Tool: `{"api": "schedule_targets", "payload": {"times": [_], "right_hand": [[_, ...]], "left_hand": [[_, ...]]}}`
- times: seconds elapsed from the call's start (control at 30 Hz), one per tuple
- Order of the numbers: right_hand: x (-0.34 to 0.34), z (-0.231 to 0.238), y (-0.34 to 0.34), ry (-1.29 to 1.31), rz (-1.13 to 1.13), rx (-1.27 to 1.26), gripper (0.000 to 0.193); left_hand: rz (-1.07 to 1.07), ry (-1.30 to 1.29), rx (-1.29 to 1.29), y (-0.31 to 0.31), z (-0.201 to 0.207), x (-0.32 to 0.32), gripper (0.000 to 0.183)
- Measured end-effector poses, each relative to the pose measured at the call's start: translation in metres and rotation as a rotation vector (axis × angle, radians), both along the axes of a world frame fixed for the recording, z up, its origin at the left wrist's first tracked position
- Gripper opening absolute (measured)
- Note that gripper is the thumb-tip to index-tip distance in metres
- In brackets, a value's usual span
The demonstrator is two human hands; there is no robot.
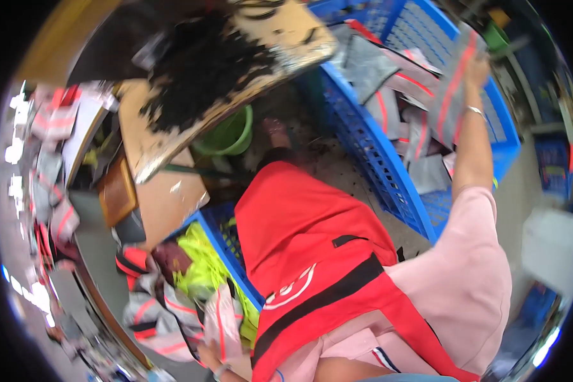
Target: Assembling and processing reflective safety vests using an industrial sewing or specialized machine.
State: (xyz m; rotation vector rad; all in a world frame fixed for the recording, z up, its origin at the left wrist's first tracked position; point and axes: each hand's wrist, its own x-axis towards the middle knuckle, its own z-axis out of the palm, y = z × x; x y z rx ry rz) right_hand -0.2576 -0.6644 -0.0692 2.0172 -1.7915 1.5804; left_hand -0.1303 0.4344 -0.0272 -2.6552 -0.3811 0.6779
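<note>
My right hand (476, 71) is closed on a long grey fabric piece (451, 89) with a coral stripe, holding it above the right side of a blue plastic crate (388, 175). More striped fabric pieces (366, 67) lie heaped inside that crate. Low on the left, my left hand (208, 354) is at the lower edge of another grey striped piece (223, 318) and appears to grip it; its fingers are partly hidden. Beside it lies a loose bunch of similar grey, coral and black pieces (153, 312).
A worktable (293, 38) with a pile of black scraps (197, 70) stands ahead. Under it is a green bucket (232, 135). Bright yellow fabric (200, 251) fills a second blue crate (219, 245) at left. A red apron (312, 223) covers my lap.
</note>
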Motion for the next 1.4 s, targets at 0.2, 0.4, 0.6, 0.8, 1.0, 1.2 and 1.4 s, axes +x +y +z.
{"api": "schedule_targets", "payload": {"times": [0.2, 0.4, 0.6, 0.8, 1.0, 1.2, 1.4], "right_hand": [[0.040, -0.095, 0.059, 0.801, 0.667, -0.192, 0.065], [0.085, -0.127, 0.138, 1.305, 1.014, -0.208, 0.047], [0.057, -0.164, 0.019, 0.723, 0.952, 0.550, 0.045], [0.047, -0.029, 0.163, 0.318, 0.830, 0.281, 0.033], [0.142, -0.011, 0.335, 0.207, 1.413, 0.469, 0.023], [0.188, 0.048, 0.491, 0.354, 2.027, 0.456, 0.022], [0.235, 0.061, 0.574, -0.215, 2.188, 1.156, 0.054]], "left_hand": [[-0.112, -0.371, -0.129, -0.020, 0.001, 0.011, 0.051], [0.159, -0.480, -0.689, -0.068, 0.091, 0.043, 0.035], [0.294, -0.817, -1.331, -0.137, 0.153, 0.066, 0.017], [0.098, -1.184, -1.273, -0.149, 0.219, 0.086, 0.014], [0.322, -1.469, -1.367, -0.087, 0.314, 0.097, 0.015], [0.073, -1.674, -1.665, -0.142, 0.329, 0.071, 0.030], [-0.591, -1.747, -0.182, -0.189, 0.271, 0.040, 0.043]]}}
